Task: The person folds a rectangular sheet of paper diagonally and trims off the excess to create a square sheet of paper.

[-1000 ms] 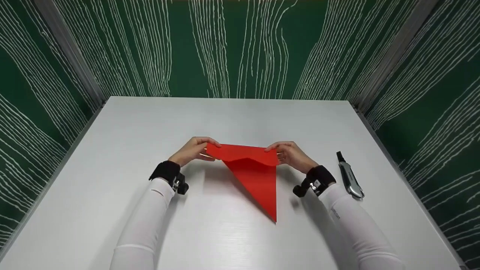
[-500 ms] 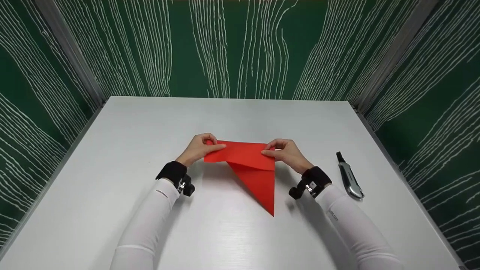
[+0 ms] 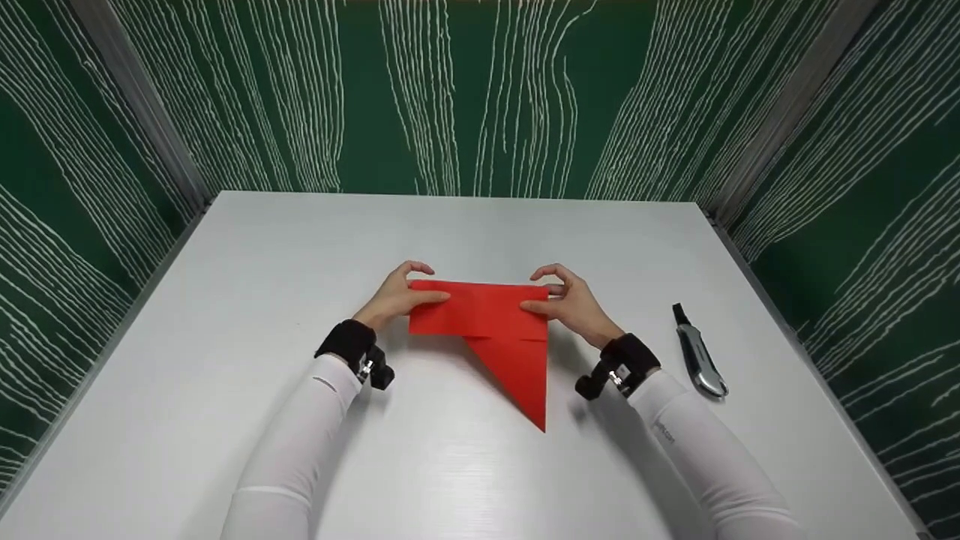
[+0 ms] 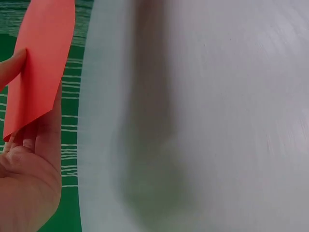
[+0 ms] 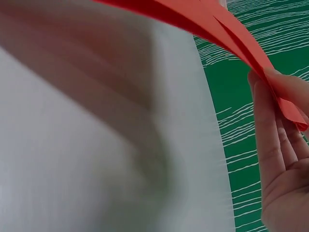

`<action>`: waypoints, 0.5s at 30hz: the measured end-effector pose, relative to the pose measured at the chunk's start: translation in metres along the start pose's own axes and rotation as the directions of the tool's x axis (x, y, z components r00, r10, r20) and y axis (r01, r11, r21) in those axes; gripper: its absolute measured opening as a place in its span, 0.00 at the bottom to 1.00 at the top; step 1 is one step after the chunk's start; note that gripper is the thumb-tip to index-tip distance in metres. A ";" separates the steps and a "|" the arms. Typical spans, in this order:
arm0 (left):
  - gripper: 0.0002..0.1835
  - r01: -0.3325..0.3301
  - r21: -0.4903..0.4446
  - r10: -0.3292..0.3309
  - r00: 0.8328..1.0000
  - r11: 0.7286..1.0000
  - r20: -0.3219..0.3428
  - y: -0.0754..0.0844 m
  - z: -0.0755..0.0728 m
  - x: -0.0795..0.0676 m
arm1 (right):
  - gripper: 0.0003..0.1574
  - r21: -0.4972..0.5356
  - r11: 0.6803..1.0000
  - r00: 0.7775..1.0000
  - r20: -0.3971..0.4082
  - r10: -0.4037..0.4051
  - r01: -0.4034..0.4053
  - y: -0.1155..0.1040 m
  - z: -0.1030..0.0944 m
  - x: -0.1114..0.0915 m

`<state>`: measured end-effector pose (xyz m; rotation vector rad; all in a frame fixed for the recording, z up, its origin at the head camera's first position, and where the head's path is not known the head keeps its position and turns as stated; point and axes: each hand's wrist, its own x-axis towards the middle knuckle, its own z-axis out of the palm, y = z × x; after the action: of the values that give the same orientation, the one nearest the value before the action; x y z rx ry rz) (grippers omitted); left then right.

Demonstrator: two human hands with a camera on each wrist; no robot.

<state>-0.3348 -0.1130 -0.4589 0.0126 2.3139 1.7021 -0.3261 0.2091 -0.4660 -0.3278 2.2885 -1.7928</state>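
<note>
A folded sheet of red paper (image 3: 487, 315) is held up over the white table, a band across its top and a pointed triangle hanging down at the right. My left hand (image 3: 394, 298) pinches its upper left end, thumb on the near face and the other fingers behind. At the opposite end my right hand (image 3: 577, 306) pinches the paper the same way, its index finger lifted off the top edge. In the right wrist view the red paper (image 5: 227, 34) shows as stacked layers between thumb and fingers. The left wrist view has the paper's end (image 4: 41, 72) under the thumb.
A grey and black utility knife (image 3: 701, 356) lies on the white table (image 3: 450, 487), to the right of the right forearm. Green walls (image 3: 465, 97) with white wavy lines stand behind the table and along both sides.
Both thumbs have come round to the paper's near face while the index fingers lifted off it. The top band now hangs flatter over the triangle, and the paper has shifted slightly away.
</note>
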 end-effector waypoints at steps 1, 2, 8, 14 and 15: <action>0.31 0.004 0.016 -0.004 1.000 1.000 0.002 0.002 0.000 0.000 | 0.31 -0.004 1.000 1.000 -0.001 -0.001 0.001 0.000 0.000 0.000; 0.31 0.006 0.035 -0.006 1.000 0.999 0.002 0.004 0.000 0.000 | 0.31 -0.008 1.000 1.000 -0.001 -0.003 0.003 0.000 0.000 0.000; 0.27 -0.055 0.221 0.061 0.998 0.974 -0.024 0.020 0.006 -0.001 | 0.32 0.009 1.000 1.000 0.001 -0.022 0.022 -0.002 0.001 -0.001; 0.22 -0.122 0.548 0.166 0.986 0.828 -0.032 0.036 0.018 -0.003 | 0.30 0.002 0.999 0.999 -0.010 -0.032 0.032 -0.003 0.003 -0.002; 0.21 -0.140 0.573 0.180 0.984 0.807 -0.013 0.038 0.021 -0.003 | 0.30 -0.002 0.999 0.999 -0.008 -0.035 0.035 -0.003 0.003 -0.003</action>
<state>-0.3331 -0.0822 -0.4279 0.2802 2.8559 1.0070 -0.3224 0.2059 -0.4635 -0.3638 2.3036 -1.8124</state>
